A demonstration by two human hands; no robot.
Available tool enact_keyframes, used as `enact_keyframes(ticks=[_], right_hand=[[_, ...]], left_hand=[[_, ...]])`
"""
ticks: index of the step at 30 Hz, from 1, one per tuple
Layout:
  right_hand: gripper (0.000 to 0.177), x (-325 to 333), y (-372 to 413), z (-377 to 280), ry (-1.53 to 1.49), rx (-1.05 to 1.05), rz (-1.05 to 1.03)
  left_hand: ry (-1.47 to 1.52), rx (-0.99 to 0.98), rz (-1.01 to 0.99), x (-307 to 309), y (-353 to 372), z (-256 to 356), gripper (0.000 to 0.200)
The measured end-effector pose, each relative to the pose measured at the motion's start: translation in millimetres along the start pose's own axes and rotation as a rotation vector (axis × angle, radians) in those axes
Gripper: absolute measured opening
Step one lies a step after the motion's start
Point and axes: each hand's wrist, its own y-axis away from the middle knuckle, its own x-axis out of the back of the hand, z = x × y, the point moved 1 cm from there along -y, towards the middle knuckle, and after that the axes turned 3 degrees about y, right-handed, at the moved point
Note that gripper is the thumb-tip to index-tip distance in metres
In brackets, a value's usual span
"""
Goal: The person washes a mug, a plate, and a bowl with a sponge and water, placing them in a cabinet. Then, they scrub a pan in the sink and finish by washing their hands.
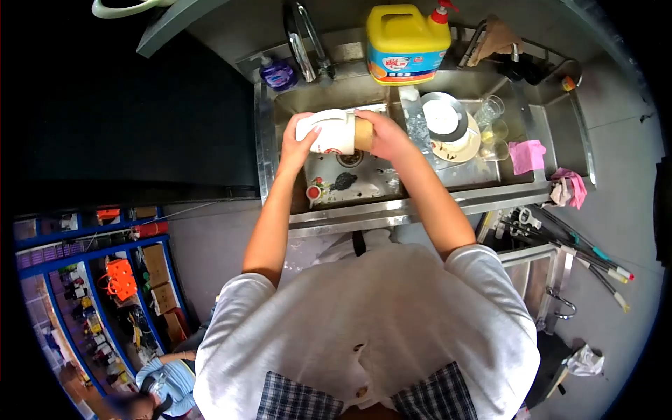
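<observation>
My left hand (297, 145) is closed around a white mug (327, 133) with a red print, tipped on its side above the left sink basin (371, 183). The mug's handle faces up and away from me. In my right hand (389, 138) is a tan sponge (363, 134), held at the mug's right end. How far the sponge reaches inside cannot be seen. Below the hands lie a small red-and-white cup-like item (313, 192) and dark scraps (343, 181) near the drain.
A faucet (323, 59), purple soap bottle (278, 73) and large yellow jug (406, 45) stand along the back. The right basin holds stacked plates (458, 148) and several glasses (493, 108). Pink cloths (526, 156) lie to the right. Another person (168, 385) is at lower left.
</observation>
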Motion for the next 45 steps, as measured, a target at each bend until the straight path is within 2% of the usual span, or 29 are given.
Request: enact_keyframes(ticks=[3,7,8,11,14,16,17,18,21,22,23,24,25,27,28,31,32,35,36,37,39,40,41,43,45], right_hand=[[0.042,5.3,8.6,-2.9,-0.184,-0.054,0.011],[0.042,20.2,-16.4,9.1,-0.251,0.027,0.366],[0.040,19.5,-15.0,6.7,-0.284,-0.009,0.371],[0.037,24.4,-21.1,4.2,-0.146,-0.033,0.394],[0.035,17.2,-24.2,0.0,-0.072,0.006,0.399],[0.035,7.6,-22.2,-5.1,-0.047,0.068,0.386],[0.037,9.0,-27.0,-4.7,0.085,0.113,0.400],[0.038,15.4,-34.6,0.1,0.218,0.158,0.413],[0.041,19.5,-43.1,6.9,0.561,0.243,0.390],[0.038,15.3,-38.4,2.7,0.642,0.233,0.352],[0.036,10.0,-36.6,0.1,0.722,0.223,0.315],[0.040,12.2,-42.8,5.2,0.646,0.224,0.313],[0.041,6.9,-43.5,3.1,0.692,0.198,0.335],[0.043,1.6,-44.5,1.7,0.776,0.138,0.392],[0.051,5.2,-50.8,3.1,0.901,0.233,0.411],[0.052,-6.1,-59.9,-0.7,0.906,0.332,0.458],[0.051,-11.1,-56.3,-0.7,0.865,0.350,0.439],[0.043,-8.9,-66.5,2.0,0.881,0.365,0.361],[0.042,-19.9,-61.2,2.9,0.806,0.373,0.310],[0.042,-34.4,-49.7,-0.7,0.839,0.374,0.291],[0.045,-29.8,-64.4,4.9,1.033,0.394,0.243],[0.049,-40.8,-58.1,2.9,1.185,0.454,0.260],[0.049,-42.9,-59.5,-0.9,1.257,0.491,0.278],[0.050,-40.5,-57.4,-2.3,1.391,0.552,0.329],[0.050,-39.8,-52.9,-2.1,1.502,0.475,0.350]], left_hand=[[-0.142,-0.111,0.008,-15.4,1.8,5.4,0.041],[-0.478,-0.293,-0.035,-38.1,8.4,34.3,0.050],[-0.546,-0.359,-0.052,-38.7,9.2,42.2,0.052],[-0.610,-0.467,-0.161,-33.6,11.0,54.9,0.056],[-0.570,-0.522,-0.165,-30.4,12.6,56.2,0.058],[-0.109,-0.086,-0.202,-24.3,14.9,24.7,0.057],[0.127,0.126,-0.215,-21.2,15.1,7.2,0.057],[0.475,0.462,-0.153,-22.5,14.4,16.1,0.058],[0.593,0.836,-0.213,-18.6,17.3,-0.7,0.063],[0.508,0.853,-0.189,-17.7,20.9,-8.4,0.059],[0.494,0.829,-0.144,-16.6,23.7,-15.9,0.056],[0.401,0.732,-0.107,-18.3,27.5,-5.3,0.057],[0.306,0.642,-0.071,-20.7,32.4,4.6,0.058],[-0.166,0.181,-0.001,-24.0,36.9,3.5,0.064],[-0.399,-0.058,0.033,-26.2,38.3,5.0,0.068],[-0.593,-0.338,0.068,-26.6,42.2,21.7,0.076],[-0.560,-0.215,-0.006,-22.3,41.6,29.5,0.079],[-0.293,0.152,-0.020,-5.3,31.3,-0.9,0.074],[0.254,0.529,-0.170,-1.1,24.2,-1.4,0.067],[0.536,0.730,-0.350,6.6,21.2,9.6,0.057],[0.795,0.848,-0.431,3.4,24.8,-16.4,0.055],[0.840,0.865,-0.428,-0.6,28.4,-19.6,0.054],[0.821,0.835,-0.340,-6.3,29.7,-23.6,0.052],[0.650,0.737,-0.314,-15.9,25.8,-15.9,0.061],[0.009,0.411,-0.215,-26.4,17.6,-10.1,0.074]])
